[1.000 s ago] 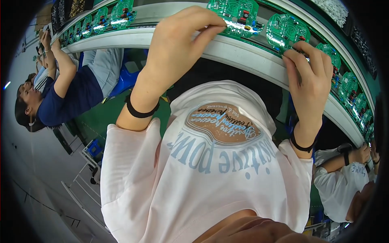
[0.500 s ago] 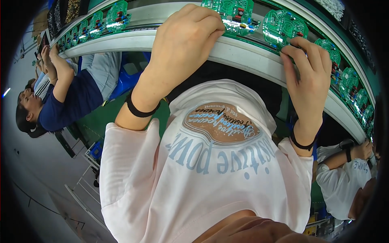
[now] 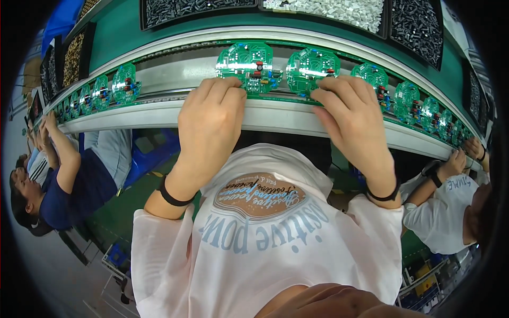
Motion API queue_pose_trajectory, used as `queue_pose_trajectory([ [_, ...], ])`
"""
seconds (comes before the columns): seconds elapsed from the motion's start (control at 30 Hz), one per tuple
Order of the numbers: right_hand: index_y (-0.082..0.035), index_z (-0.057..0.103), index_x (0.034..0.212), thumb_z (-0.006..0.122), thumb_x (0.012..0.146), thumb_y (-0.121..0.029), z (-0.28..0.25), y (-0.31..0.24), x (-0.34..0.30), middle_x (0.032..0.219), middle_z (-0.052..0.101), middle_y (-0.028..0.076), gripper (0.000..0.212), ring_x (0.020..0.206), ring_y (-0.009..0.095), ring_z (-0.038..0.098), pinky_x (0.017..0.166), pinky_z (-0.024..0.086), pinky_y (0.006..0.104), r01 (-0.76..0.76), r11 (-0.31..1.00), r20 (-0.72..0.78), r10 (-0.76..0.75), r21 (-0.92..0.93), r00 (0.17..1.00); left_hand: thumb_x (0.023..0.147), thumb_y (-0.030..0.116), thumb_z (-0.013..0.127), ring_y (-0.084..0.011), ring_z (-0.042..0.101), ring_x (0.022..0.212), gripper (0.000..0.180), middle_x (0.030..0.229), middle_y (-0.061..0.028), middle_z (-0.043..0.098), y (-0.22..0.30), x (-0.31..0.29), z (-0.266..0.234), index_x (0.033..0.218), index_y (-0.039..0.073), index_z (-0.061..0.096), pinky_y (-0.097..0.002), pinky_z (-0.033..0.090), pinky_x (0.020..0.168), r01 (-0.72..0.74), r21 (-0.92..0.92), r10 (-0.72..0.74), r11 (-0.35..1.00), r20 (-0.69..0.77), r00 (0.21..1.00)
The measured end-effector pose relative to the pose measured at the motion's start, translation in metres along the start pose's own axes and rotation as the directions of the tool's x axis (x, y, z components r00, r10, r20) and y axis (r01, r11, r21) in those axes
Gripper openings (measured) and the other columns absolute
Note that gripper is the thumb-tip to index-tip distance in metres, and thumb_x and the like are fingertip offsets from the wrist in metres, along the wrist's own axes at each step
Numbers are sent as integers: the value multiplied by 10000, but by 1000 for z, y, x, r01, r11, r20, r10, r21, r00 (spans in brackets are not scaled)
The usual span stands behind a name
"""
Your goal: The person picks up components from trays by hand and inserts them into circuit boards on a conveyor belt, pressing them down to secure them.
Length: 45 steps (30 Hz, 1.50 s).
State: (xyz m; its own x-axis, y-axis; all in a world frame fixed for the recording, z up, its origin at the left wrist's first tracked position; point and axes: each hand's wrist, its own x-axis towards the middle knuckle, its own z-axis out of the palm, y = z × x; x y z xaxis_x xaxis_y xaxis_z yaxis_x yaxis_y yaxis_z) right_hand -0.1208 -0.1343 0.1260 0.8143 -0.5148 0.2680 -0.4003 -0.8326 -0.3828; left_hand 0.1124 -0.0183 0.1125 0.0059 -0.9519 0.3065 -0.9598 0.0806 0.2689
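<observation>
My left hand is at the lower edge of a green circuit board that lies on the conveyor line. Its fingers are bent and pressed together; the thumb and whatever the tips may hold are hidden. At the neighbouring circuit board, my right hand has bent fingers reaching the lower edge. A gap shows between its thumb and fingers, and nothing can be seen in it. Both boards carry small red, blue and black components along their lower right sides.
The conveyor's pale front rail curves across the view. More circuit boards stand in line on both sides. Beyond lie trays of black parts and white parts. A co-worker in dark blue sits left, another in white right.
The view has shifted, so the conveyor appears lower and the parts trays show more fully. Both hands stay at the same two boards; my right thumb is farther from its board's edge.
</observation>
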Motion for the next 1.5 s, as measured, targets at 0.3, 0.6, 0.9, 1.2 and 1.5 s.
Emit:
queue_pose_trajectory([
  [0.3,-22,696,1099,720,880,8,-46,76,55,1053,708,111,222,1002,309,698,855,548,357,59,995,-40,-63,-85,997,824,43,743,-263,659,922,90,1006,-52,711,3,0,6,896,54,691,-384,527,794,51,-81,-55,995,-43,998],
  [0.6,-59,706,980,754,846,-58,-58,98,98,903,621,113,142,873,316,646,747,529,397,140,981,39,-136,-132,990,826,56,735,-256,657,915,85,973,-50,694,1,3,4,894,56,683,-375,525,773,24,-77,-25,997,-12,1000],
  [0.9,-54,701,946,758,854,-74,-55,102,99,909,625,104,110,880,312,646,758,529,400,156,982,41,-152,-104,987,834,62,724,-261,652,911,109,973,-56,674,-6,10,-1,935,55,684,-376,522,772,-74,-67,78,995,63,995],
  [1.2,-27,670,926,733,894,-41,-50,112,93,883,656,109,72,787,300,655,692,528,386,86,996,-73,-88,-33,993,823,68,715,-262,646,919,183,964,-70,670,-8,29,-20,1004,62,690,-383,525,764,-180,-37,184,983,143,973],
  [1.5,1,698,1013,687,960,-24,-64,83,86,784,684,76,60,712,122,665,645,515,270,-263,928,-21,278,263,960,866,75,693,-342,652,894,45,946,-133,654,-26,157,3,880,37,673,-416,546,766,-326,0,326,945,0,945],
])
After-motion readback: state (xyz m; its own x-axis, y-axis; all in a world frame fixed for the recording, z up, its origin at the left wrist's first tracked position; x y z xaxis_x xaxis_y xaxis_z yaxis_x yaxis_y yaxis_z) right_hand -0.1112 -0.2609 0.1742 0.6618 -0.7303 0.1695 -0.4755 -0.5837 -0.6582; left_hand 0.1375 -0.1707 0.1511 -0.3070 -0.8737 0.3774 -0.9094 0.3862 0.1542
